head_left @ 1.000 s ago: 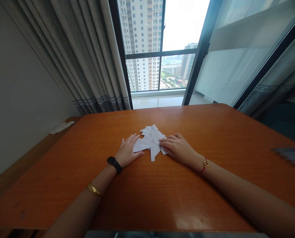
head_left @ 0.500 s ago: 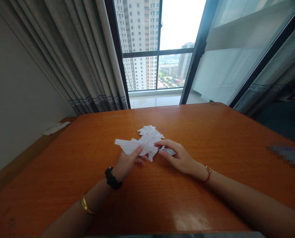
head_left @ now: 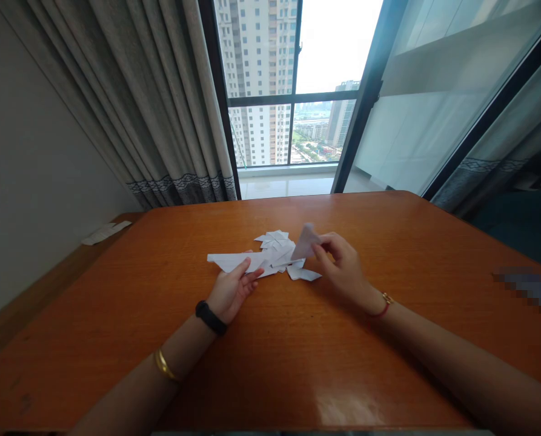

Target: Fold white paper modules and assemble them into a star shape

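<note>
A brown wooden table point(head_left: 270, 375) spreads beneath both forearms; its far edge runs below the window point(head_left: 292, 100), and its near edge lies at the bottom of the view. Table surface stretches between the hands and the near edge, and also to either side. The folded white papers point(head_left: 277, 245) lie in a loose pile beyond the hands, well in from every edge. The left hand point(head_left: 229, 295) grips a long white paper point(head_left: 236, 261), thumb on top, fingers beneath. The right hand point(head_left: 343, 263) pinches a small white paper point(head_left: 305, 241) between thumb and fingers, raised over the pile's right side. Half a second ago, the right hand was lower, by the long paper's right end; a second ago, both hands lay at the pile.
</note>
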